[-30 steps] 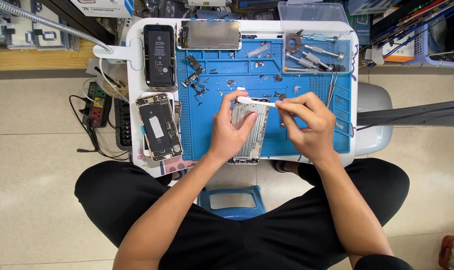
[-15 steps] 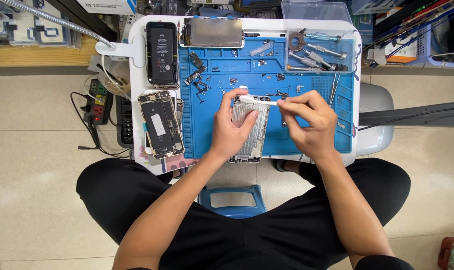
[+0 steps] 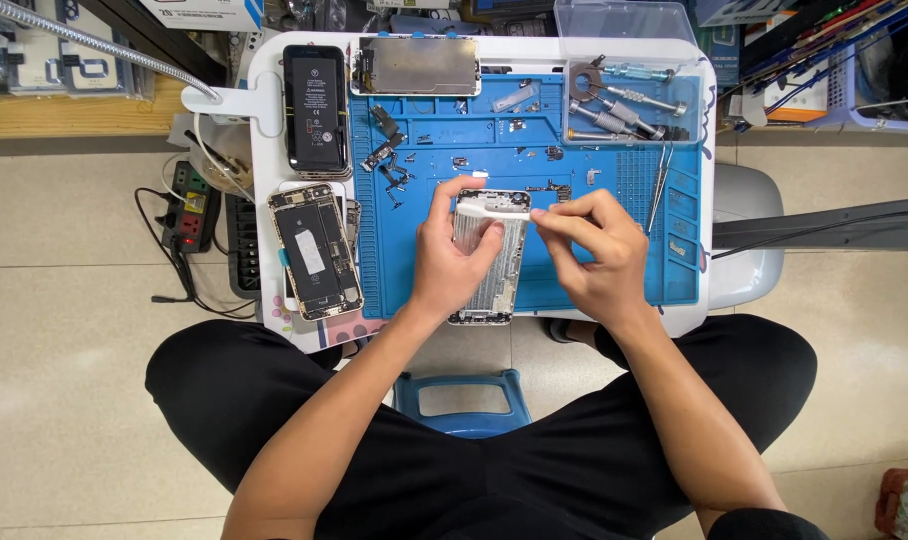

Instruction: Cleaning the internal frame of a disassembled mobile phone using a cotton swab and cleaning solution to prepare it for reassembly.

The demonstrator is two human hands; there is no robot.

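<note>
Now, at frame centre, the left hand (image 3: 456, 265) clasps the silver phone housing (image 3: 491, 268) on the blue mat (image 3: 614, 260), unmoved, while right hand (image 3: 599, 250) fingers pinch a white brush (image 3: 492, 208) drawn slightly leftward across its top edge, indicating ongoing cleaning.

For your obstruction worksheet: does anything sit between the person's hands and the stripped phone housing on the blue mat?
Nothing visible does. The left hand already grips the phone housing; the right hand holds a white brush across its top.

Bare silvery metal phone shell (image 3: 492, 270), matt blue, seemingly rubber mat (image 3: 574, 285), glossy black battery (image 3: 315, 110), clear plastic tray (image 3: 629, 100)
</note>
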